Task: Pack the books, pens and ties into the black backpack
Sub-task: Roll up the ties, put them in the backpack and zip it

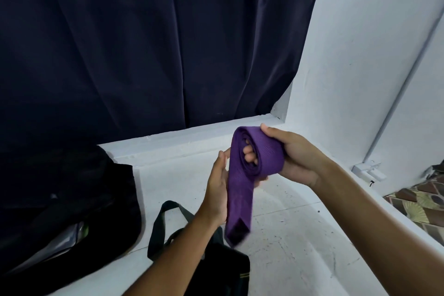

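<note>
You have the purple tie (242, 182) wound into a coil around the fingers (249, 156) of your right hand (292, 155), thumb pressed on top so the roll cannot spring loose. Your left hand (217, 184) steadies the hanging tail, its fingers laid nearly straight along the cloth, likely to feed it flat into the roll. The tail's end hangs free above the white desk (300, 235).

The black backpack (72, 199) lies to your left against the dark curtain (144, 43), its mouth seemingly facing you. A second dark bag (216, 269) with a loop strap sits just below your left forearm, so carry the roll above that strap. On the right the desk ends near a patterned cloth (418, 206).
</note>
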The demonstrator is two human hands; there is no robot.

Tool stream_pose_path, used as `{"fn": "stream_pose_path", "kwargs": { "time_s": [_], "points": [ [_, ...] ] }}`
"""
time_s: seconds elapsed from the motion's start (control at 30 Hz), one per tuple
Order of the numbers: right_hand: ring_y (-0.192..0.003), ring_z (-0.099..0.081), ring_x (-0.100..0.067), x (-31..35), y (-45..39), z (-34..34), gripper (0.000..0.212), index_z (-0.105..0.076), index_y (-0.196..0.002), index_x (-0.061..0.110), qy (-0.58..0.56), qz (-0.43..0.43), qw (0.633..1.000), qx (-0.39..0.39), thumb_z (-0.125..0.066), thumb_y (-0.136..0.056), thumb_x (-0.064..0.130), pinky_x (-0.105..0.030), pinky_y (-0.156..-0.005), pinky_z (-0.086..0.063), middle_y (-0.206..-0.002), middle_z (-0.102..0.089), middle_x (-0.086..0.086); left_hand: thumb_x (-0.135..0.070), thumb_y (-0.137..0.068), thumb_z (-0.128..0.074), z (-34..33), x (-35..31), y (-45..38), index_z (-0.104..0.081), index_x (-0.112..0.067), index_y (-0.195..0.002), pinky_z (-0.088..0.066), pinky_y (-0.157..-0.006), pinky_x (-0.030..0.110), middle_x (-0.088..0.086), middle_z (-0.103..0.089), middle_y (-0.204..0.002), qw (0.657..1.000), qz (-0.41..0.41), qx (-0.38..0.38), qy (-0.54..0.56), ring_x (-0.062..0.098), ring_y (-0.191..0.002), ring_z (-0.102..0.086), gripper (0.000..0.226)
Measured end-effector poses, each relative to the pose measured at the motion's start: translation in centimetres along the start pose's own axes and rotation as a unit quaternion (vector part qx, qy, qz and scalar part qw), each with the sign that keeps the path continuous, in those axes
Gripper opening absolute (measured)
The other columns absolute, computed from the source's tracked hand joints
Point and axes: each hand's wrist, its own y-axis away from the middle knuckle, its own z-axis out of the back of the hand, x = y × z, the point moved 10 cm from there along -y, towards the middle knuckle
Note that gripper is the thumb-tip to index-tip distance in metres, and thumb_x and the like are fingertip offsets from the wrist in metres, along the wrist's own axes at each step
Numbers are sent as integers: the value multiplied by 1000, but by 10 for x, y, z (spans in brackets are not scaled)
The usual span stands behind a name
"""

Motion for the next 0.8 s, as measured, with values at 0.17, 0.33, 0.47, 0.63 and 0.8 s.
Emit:
{"fn": "stream_pose_path", "kwargs": {
  "time_s": [0.17,0.33,0.47,0.63,0.8],
  "points": [
    [-89,-69,-26,6,-5,4,38,-52,-128,-10,-102,57,993,-3,-47,-96,8,-39,-86,-57,-101,-68,-21,-45,-94,-46,-1,17,9,-41,-21,-139,-60,-67,41,19,-72,-106,998,46,-23,-30,36,-82,-72,51],
    [-97,-66,-26,1,-13,16,40,-46,-135,-3,-165,76,982,-51,-47,-97,8,-38,-86,-56,-107,-66,-19,-59,-80,-69,22,21,20,-30,-38,-140,-60,-66,52,17,-73,-87,974,-13,-128,-184,40,-68,-69,74],
    [-88,-69,-26,-5,-21,15,41,-44,-137,0,-199,60,976,-65,-47,-97,8,-39,-81,-57,-104,-68,-21,-52,-80,-64,31,17,28,-26,-32,-148,-50,-49,34,16,-59,-67,943,-73,-158,-285,29,-52,-54,81],
    [-83,-72,-28,-12,-29,19,40,-43,-137,0,-224,45,970,-88,-49,-97,6,-41,-74,-60,-109,-67,-25,-37,-80,-63,31,20,41,-26,-24,-148,-29,-41,17,-7,-44,-46,948,-83,-149,-267,7,-39,-33,78],
    [-95,-72,-29,-19,-29,25,33,-49,-130,-4,-2,111,986,-126,-51,-99,8,-37,-74,-60,-110,-69,-22,-38,-81,-64,24,9,45,-36,-43,-129,-56,-45,35,-1,-70,-65,965,-66,-157,-200,21,-47,-61,56]
  ]
}}
